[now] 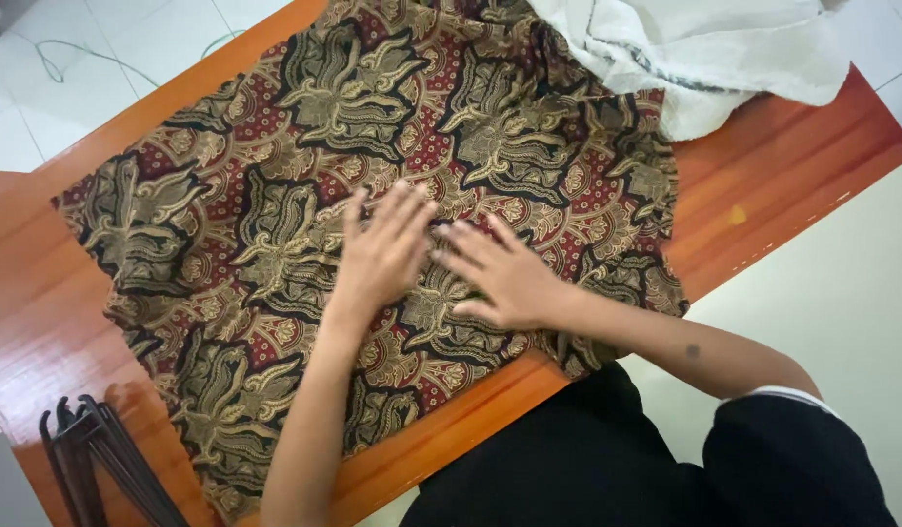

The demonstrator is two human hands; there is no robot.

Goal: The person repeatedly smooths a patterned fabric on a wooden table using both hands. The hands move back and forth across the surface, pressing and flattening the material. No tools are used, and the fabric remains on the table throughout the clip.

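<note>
Two flat hands, left hand (384, 249), right hand (504, 273), on batik cloth (275, 195)

Patterned cloth (373, 195): dark red and black ground, gold-tan floral and leaf motifs with dotted fill. Tabletop (792, 166): glossy orange-brown wood grain; white cloth (704, 49) with dark grey streaks. Hangers (100, 459) black; floor (841, 293) pale tile.
</note>
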